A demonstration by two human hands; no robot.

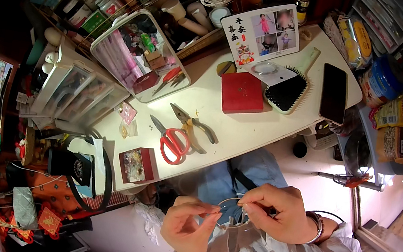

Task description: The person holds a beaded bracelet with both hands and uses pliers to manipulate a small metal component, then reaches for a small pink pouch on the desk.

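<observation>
My left hand (189, 225) and my right hand (276, 213) are close together above my lap, past the desk's near edge. Between them they hold a thin wire loop (230, 199), pinched between thumb and finger on each side; small clear beads seem to be on it, too fine to tell surely. On the white desk lie red-handled scissors (174, 145) and pliers (192, 123) with worn yellow and black handles, side by side. A small red box (148, 164) holding many clear and pale beads stands at the desk's near left. A closed red box (241, 92) sits farther back.
A rectangular mirror (183, 77) leans beside a clear-fronted drawer unit (55, 87). A paddle hairbrush (287, 93), a black phone (334, 93) and a photo calendar (241, 25) are at the desk's right and back. Small packets (127, 112) lie near the drawers. A blue-lidded tub (382, 79) stands right.
</observation>
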